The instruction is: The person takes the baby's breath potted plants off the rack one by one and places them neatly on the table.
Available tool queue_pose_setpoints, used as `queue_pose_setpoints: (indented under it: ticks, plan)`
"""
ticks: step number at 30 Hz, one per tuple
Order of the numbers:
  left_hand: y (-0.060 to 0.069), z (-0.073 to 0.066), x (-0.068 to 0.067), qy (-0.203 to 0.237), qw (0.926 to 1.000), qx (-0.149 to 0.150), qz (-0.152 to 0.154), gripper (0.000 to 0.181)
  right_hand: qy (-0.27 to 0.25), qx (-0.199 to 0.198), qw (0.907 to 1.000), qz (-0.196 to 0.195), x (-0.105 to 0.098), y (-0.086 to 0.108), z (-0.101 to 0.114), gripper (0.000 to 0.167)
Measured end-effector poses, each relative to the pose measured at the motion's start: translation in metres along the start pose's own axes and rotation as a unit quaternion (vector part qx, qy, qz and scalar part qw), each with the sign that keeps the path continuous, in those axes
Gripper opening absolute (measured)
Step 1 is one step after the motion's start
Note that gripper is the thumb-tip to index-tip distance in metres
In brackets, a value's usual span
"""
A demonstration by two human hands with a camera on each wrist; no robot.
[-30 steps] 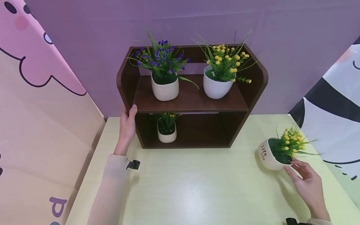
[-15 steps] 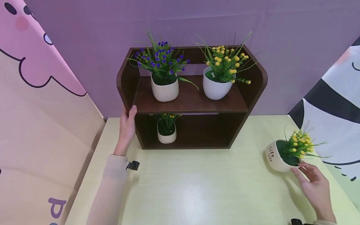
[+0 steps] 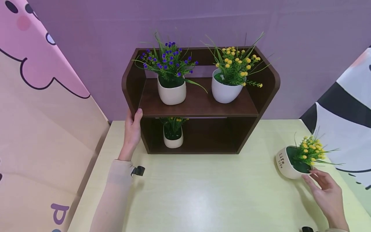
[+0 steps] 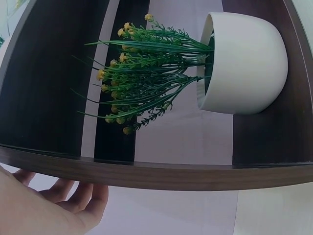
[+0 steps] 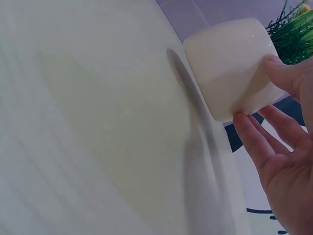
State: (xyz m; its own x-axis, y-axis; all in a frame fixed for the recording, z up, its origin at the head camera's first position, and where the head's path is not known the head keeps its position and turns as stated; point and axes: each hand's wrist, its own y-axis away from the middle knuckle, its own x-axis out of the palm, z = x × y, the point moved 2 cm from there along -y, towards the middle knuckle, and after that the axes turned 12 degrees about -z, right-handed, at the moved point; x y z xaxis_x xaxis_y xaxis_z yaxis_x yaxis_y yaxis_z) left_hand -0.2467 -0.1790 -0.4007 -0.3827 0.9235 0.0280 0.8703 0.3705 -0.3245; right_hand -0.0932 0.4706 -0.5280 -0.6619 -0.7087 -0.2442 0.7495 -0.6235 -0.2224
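Observation:
My left hand grips the left side panel of a dark brown two-tier shelf. Its thumb lies at the panel's front edge; in the left wrist view the fingers bend against the outer face. At the right of the table, my right hand holds a potted plant with yellow flowers and "Life" lettering. The pot tilts to the right. In the right wrist view the thumb presses the cream pot near its rim, and fingertips touch its side; its base looks close to the tabletop, contact unclear.
On the upper tier stand a purple-flowered pot and a yellow-flowered white pot. Another yellow-flowered pot sits at the lower tier's left. A purple backdrop hangs behind the pale table; printed cloths flank it.
My right hand has carried the tilted potted plant rightward and slightly toward me, mostly in the first half second. My left hand keeps its place on the shelf.

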Motion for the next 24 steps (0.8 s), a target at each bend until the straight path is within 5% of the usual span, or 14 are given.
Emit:
queue_pose_setpoints:
  ticks: [12,20,24]
  plan:
    - [0.002,0.001,-0.001,-0.011,0.9999,-0.008,-0.006,0.057,-0.069,0.01,0.9973,0.022,-0.004,-0.002,-0.011,0.031]
    - [0.003,-0.002,0.0,-0.011,0.9999,-0.006,-0.006,0.055,-0.015,-0.002,0.9982,0.059,-0.01,-0.004,-0.014,0.031]
    - [0.004,-0.002,0.0,-0.015,0.9999,-0.007,-0.005,0.056,-0.043,0.002,0.9971,0.064,-0.012,-0.008,-0.016,0.031]
